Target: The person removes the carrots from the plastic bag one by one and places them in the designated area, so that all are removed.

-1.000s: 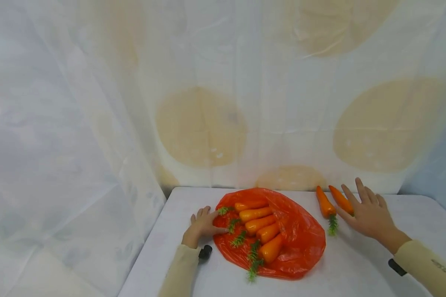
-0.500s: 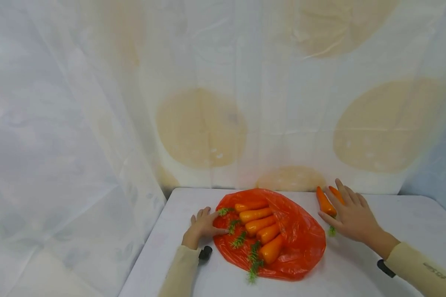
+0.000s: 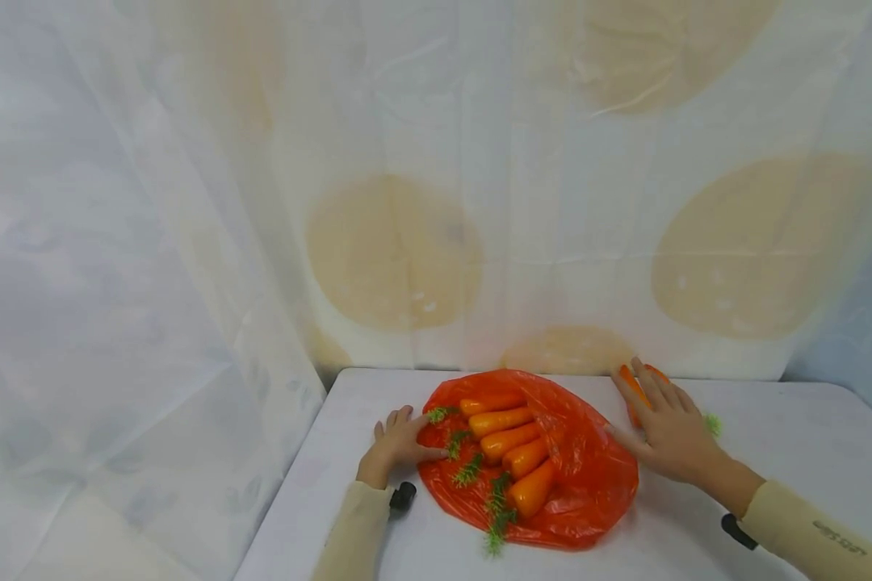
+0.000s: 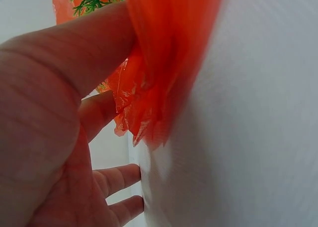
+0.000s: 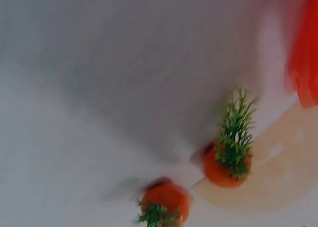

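While my spread left hand touches the bag, two carrots lie under my right hand. Its fingers are straight.

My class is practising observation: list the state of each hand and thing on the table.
Bag: mouth open, crumpled
Bagged carrots: five showing, side by side
Loose carrots: two, lying outside the bag
Left hand: fingers spread, touching the bag
Right hand: fingers straight, over the loose carrots
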`<state>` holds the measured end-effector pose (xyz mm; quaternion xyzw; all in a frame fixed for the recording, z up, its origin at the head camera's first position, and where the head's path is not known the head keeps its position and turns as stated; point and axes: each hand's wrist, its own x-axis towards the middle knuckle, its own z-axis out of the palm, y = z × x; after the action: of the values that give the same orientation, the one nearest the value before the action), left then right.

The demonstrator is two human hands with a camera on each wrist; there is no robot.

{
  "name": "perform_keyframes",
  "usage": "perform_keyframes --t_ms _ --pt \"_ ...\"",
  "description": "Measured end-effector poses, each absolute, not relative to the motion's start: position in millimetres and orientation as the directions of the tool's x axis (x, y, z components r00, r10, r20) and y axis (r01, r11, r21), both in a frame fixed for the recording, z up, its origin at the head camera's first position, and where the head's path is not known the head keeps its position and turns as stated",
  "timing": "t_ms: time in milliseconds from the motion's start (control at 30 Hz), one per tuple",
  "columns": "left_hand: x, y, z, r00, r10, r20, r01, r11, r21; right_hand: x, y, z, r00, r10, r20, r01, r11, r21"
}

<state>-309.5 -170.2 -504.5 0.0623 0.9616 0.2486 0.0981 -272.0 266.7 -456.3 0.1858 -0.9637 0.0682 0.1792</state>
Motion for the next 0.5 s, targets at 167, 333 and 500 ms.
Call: perform_keyframes --t_ms 167,333,500 --pt "-310 -170 -505 -0.973 0.167 -0.161 0.067 0.868 0.491 -268 258 -455 -0.884 -0.337 0.325 -0.401 0.904 -0.151" --pt "-310 -170 -505 -0.974 0.159 -0.160 0.062 0.870 0.490 -263 251 -454 -0.861 -0.390 0.325 -0.452 0.881 -0.140" --pt "-309 -169 -504 -0.973 0.163 -0.162 0.062 0.866 0.497 -259 242 -458 -0.842 -0.430 0.327 -0.488 0.865 -0.119"
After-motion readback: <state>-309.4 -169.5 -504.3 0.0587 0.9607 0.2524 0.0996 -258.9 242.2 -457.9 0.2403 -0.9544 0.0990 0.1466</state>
